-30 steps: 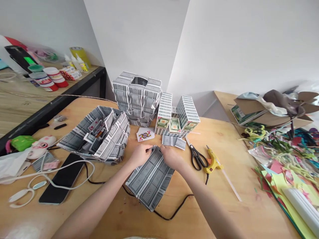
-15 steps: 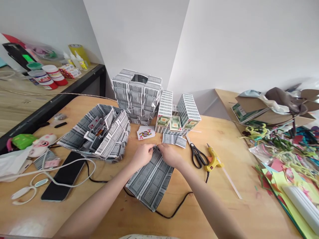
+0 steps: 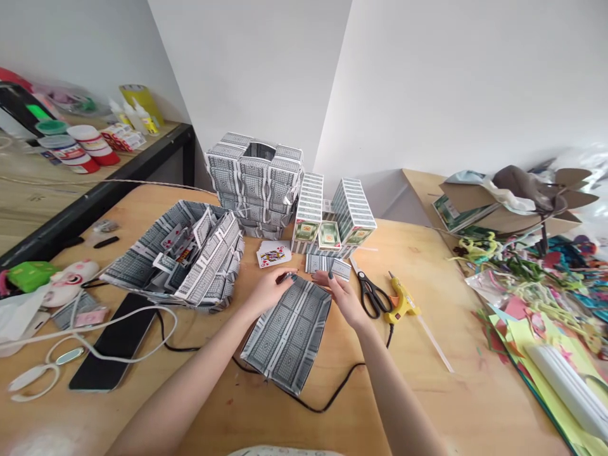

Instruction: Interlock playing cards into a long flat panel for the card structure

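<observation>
A long panel built from grey-patterned playing cards (image 3: 289, 339) lies at a slant in front of me, its sides folded up a little. My left hand (image 3: 270, 291) is closed with its fingertips at the panel's far left corner. By the far right corner, my right hand (image 3: 342, 296) has its fingers apart and holds nothing that I can see. Just beyond it lie grey-backed playing cards (image 3: 319, 264), partly behind the fingers. A face-up queen card (image 3: 274, 254) tops a small stack to the left of those.
Left stands a card-built basket (image 3: 142, 253) full of folded cards, near a phone (image 3: 111, 345). Behind are a tall card box (image 3: 256, 183) and stacked card packs (image 3: 354, 212). Scissors (image 3: 373, 294) and a yellow glue gun (image 3: 401, 301) lie right; its black cord (image 3: 339, 389) runs below the panel.
My right hand has let go of the panel's far edge, moved to the right and spread its fingers. My left hand stays at the far left corner. The view has shifted slightly.
</observation>
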The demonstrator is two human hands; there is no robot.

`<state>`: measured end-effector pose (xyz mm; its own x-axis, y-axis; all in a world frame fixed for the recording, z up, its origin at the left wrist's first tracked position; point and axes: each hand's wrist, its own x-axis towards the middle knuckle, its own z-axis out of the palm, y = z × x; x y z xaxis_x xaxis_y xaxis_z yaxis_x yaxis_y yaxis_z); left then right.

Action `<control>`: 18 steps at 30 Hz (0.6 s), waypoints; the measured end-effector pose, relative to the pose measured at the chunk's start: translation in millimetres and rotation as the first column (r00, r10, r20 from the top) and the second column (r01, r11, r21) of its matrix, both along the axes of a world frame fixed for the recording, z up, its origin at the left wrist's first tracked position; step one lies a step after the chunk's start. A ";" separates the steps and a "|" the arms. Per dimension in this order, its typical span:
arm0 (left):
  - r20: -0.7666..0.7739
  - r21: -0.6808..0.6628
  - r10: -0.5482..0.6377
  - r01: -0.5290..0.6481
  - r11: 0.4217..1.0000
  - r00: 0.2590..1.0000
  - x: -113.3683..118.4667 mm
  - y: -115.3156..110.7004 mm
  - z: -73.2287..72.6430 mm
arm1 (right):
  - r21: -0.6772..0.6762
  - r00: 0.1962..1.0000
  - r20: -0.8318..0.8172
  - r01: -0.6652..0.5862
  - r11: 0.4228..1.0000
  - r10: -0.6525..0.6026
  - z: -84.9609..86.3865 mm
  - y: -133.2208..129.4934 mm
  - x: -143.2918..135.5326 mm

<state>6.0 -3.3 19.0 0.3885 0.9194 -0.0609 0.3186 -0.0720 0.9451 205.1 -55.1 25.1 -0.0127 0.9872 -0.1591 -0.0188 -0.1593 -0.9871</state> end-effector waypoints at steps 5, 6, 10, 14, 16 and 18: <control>0.051 -0.104 0.090 -0.085 0.991 0.995 5.8 -2.5 1.8 | 0.001 0.995 0.081 0.052 0.999 -0.052 -14.3 -11.2 -21.3; 0.051 -0.114 0.098 -0.091 0.989 0.994 6.7 -3.1 2.6 | 0.007 0.993 0.107 0.051 0.999 -0.051 -15.0 -10.2 -23.4; 0.062 -0.125 0.084 -0.075 0.989 0.995 9.4 -3.9 4.1 | 0.037 0.974 0.226 0.002 0.999 -0.010 -12.9 -2.8 -22.5; 0.145 -0.171 0.078 -0.052 0.984 0.986 6.6 -3.0 3.2 | 0.062 0.967 0.254 0.011 0.998 -0.027 -12.3 -0.6 -19.7; 0.225 -0.198 0.041 0.005 0.980 0.973 1.9 -2.5 2.6 | 0.072 0.971 0.230 0.049 0.996 -0.065 -13.7 -2.0 -20.0; 0.285 -0.198 -0.021 0.080 0.977 0.958 -3.5 -2.4 2.1 | 0.079 0.977 0.192 0.083 0.993 -0.096 -15.5 -3.8 -20.8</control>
